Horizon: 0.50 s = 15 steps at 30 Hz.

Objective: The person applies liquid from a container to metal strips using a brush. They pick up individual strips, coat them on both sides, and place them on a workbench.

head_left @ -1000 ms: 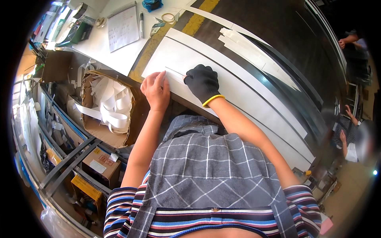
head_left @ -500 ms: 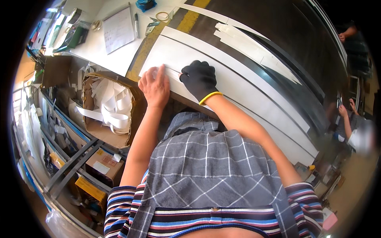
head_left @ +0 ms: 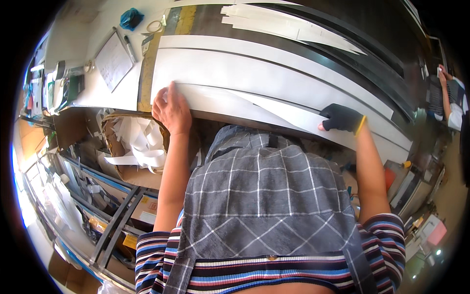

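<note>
My left hand [head_left: 171,110] is bare and rests at the left end of a long white board [head_left: 210,100] along the table's near edge, its fingers partly spread on the surface. My right hand [head_left: 342,118] wears a black glove with a yellow cuff and leaves the fingertips bare. Between its thumb and fingers it pinches a thin white strip [head_left: 296,114]. Part of this strip is raised and twisted off the near board, narrowing toward the left. Beyond it, more long white boards [head_left: 235,61] lie side by side with dark gaps between them.
Loose white strips [head_left: 284,25] lie at the far side of the dark table [head_left: 208,24]. A cardboard box [head_left: 110,132] of white scrap strips stands at lower left. A notepad [head_left: 113,61], a pen [head_left: 129,48] and a tape roll [head_left: 154,26] sit far left. Another person [head_left: 455,93] works at right.
My right hand has swept far to the right from beside my left hand, drawing the white strip up off the board. My left hand stays at the board's left end. The view has turned.
</note>
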Each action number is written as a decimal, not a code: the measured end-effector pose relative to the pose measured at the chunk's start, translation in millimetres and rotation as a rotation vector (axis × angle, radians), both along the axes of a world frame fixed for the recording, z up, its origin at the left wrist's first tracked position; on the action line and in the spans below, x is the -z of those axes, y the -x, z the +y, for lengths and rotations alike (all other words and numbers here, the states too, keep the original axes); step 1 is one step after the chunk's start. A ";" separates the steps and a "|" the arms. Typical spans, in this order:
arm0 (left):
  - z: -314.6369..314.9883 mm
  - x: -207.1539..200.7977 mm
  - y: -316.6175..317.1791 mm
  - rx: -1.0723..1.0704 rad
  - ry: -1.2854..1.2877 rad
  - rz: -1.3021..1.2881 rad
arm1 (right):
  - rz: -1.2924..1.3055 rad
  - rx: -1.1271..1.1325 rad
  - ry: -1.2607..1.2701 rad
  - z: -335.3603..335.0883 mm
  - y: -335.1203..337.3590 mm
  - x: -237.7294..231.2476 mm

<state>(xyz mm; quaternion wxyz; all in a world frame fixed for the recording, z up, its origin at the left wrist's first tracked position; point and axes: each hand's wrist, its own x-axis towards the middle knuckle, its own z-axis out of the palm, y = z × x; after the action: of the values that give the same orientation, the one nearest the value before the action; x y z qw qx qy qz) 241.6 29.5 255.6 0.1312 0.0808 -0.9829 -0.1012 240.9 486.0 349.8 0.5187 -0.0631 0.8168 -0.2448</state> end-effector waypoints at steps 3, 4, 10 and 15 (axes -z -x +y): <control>-3.5 3.7 0.9 0.003 -0.001 0.002 | -0.054 0.206 -0.085 18.7 -16.5 -10.5; 7.2 3.7 -3.2 -0.007 -0.009 -0.006 | -0.056 0.277 -0.106 34.7 -25.6 -15.4; 6.2 -0.1 -2.8 -0.004 0.005 -0.022 | 0.499 0.116 -0.213 63.0 -57.7 -1.4; 10.7 0.9 -2.8 -0.009 0.005 -0.025 | 0.613 0.130 -0.325 55.5 -52.1 -7.6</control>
<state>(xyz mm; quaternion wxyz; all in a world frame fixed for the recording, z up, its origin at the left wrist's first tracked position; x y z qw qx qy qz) 244.4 40.2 254.7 0.1194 0.0864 -0.9843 -0.0970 292.9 541.4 357.4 0.2359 0.0019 0.9651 -0.1139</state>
